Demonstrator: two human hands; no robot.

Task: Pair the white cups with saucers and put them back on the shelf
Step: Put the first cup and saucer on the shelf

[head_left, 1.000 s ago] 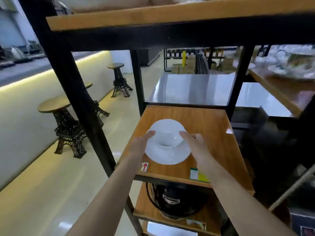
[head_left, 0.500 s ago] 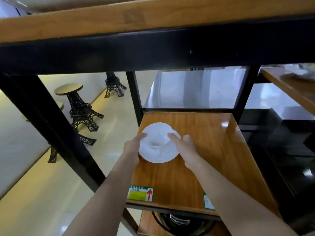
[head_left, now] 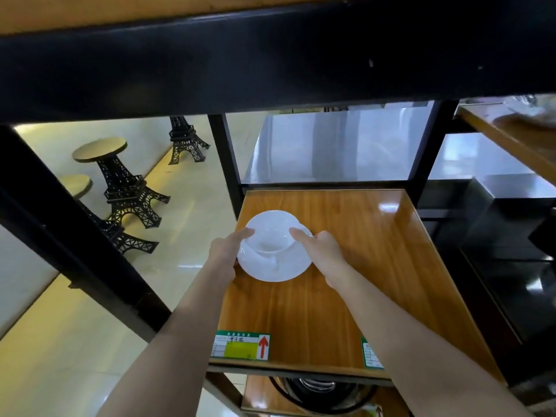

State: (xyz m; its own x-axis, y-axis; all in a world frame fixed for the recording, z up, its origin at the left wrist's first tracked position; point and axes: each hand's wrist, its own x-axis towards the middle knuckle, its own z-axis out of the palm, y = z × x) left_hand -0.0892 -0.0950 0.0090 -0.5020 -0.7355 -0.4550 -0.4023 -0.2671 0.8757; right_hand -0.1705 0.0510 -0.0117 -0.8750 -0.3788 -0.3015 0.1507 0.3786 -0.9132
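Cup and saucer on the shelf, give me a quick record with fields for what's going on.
cup: white cup, upright on the saucer
saucer: white saucer, over the shelf's left side
shelf: wooden shelf, glossy
left hand: left hand at the set's left edge
right hand: right hand at the right edge
contact with shelf: cannot tell

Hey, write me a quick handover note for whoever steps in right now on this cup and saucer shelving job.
Left hand: holding the left side of the white cup and saucer.
Right hand: holding the right side of the same set.
Cup sits on the saucer, over the left rear part of the wooden shelf; whether it has touched down is unclear.
Done: this pair is matched.
Left: release it. No other cups visible.
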